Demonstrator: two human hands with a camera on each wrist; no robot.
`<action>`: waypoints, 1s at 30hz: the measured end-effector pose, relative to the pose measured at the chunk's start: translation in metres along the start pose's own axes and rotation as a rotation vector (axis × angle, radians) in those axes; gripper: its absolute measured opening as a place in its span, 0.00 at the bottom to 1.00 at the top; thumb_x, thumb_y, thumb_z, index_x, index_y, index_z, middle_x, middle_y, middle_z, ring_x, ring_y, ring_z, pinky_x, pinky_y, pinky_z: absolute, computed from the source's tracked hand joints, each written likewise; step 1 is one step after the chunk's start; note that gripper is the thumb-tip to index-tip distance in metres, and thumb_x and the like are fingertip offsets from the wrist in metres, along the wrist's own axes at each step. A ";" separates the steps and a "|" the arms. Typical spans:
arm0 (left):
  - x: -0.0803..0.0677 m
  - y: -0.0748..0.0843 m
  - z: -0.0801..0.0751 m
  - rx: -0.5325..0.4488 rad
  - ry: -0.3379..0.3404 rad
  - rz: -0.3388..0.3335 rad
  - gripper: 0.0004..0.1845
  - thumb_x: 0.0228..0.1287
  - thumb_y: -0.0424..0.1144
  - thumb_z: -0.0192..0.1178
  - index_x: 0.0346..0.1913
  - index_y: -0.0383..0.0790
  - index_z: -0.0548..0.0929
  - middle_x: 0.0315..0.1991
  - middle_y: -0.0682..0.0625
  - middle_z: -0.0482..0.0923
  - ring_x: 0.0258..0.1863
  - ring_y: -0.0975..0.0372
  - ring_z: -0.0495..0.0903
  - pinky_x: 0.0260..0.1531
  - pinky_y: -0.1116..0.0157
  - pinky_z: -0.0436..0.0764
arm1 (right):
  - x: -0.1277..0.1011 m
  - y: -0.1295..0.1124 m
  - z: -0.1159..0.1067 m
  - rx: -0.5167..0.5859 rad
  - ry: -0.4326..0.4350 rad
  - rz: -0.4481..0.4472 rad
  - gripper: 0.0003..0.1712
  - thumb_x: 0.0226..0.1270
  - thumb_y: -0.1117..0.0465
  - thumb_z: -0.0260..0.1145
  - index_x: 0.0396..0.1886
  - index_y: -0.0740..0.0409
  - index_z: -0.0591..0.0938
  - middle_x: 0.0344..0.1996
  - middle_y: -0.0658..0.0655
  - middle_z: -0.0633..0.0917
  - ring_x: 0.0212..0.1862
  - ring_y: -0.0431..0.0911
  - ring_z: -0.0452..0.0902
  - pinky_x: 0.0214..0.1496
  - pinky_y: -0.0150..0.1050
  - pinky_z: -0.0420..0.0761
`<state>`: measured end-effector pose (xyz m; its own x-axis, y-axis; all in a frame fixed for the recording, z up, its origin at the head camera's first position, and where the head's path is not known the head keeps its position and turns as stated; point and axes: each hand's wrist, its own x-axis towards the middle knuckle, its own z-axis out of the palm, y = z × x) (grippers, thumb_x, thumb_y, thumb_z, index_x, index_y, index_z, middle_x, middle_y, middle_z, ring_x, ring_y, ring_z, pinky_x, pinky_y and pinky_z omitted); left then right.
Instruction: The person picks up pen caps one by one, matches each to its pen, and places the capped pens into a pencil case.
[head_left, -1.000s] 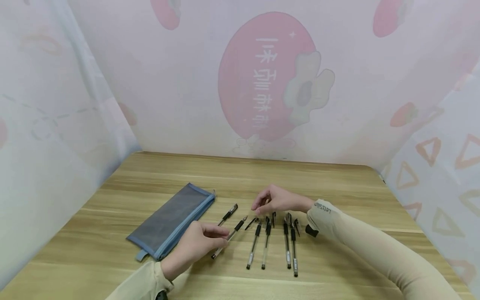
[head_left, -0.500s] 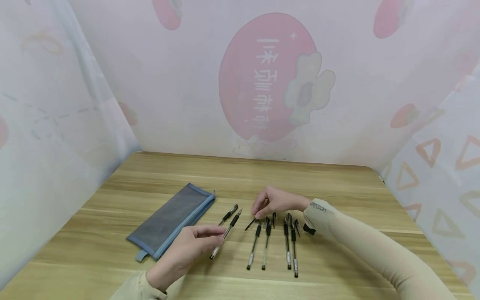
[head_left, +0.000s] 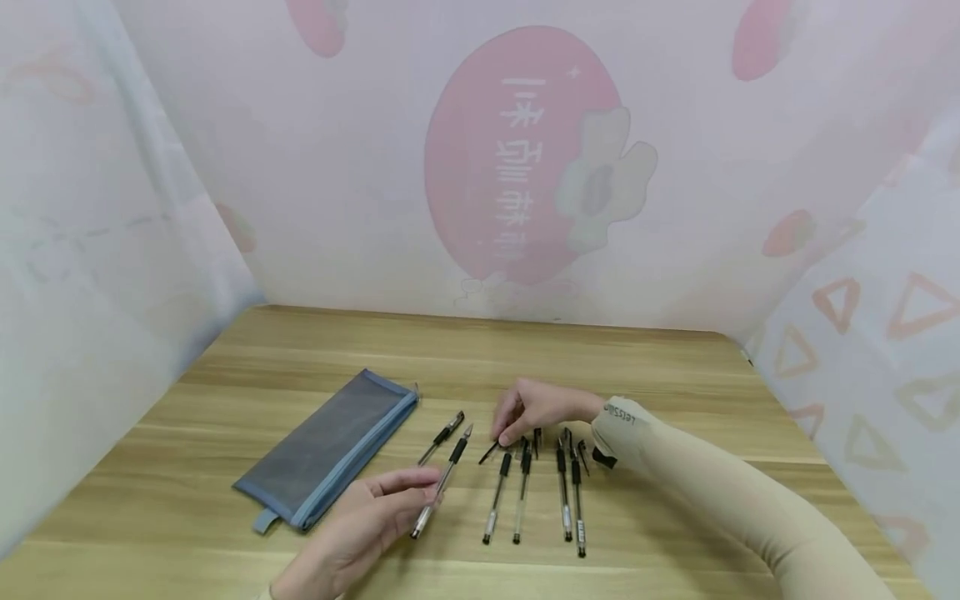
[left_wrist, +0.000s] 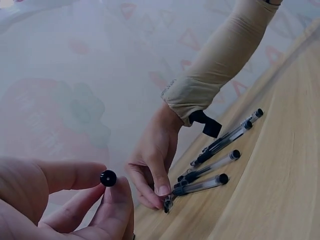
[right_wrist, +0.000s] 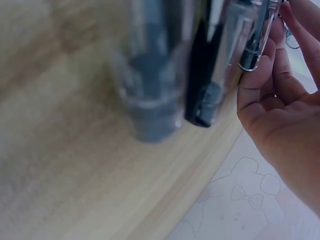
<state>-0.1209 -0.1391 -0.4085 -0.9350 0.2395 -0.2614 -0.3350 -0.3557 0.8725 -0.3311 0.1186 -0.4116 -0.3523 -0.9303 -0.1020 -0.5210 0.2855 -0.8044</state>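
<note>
My left hand pinches an uncapped gel pen between thumb and fingers, tip up and away, over the table. In the left wrist view only the pen's black end shows in that hand. My right hand pinches a small pen cap with a black clip at the tabletop. The left wrist view has this cap at the right fingertips, beside the row of pens. Several black-grip gel pens lie to its near side, with caps around their far ends.
A grey mesh pencil case with a blue zip lies left. Another black-grip pen rests between it and the held pen. Further pens lie to the right, below the right wrist. A patterned curtain stands behind the wooden table.
My left hand has lifted the uncapped pen from near the tabletop and tilted it more upright. My right hand has come down to the loose cap and now pinches it. The view has shifted slightly.
</note>
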 end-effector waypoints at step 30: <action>0.003 -0.008 -0.001 -0.036 0.052 0.010 0.22 0.63 0.28 0.66 0.59 0.25 0.77 0.55 0.39 0.78 0.53 0.53 0.79 0.55 0.61 0.77 | -0.008 0.001 -0.002 -0.024 0.025 0.040 0.07 0.62 0.68 0.72 0.39 0.57 0.89 0.34 0.54 0.87 0.30 0.42 0.78 0.31 0.33 0.78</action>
<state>-0.1212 -0.1363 -0.4172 -0.9430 0.1884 -0.2744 -0.3283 -0.3903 0.8602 -0.3302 0.1269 -0.4105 -0.3923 -0.9121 -0.1192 -0.5248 0.3284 -0.7853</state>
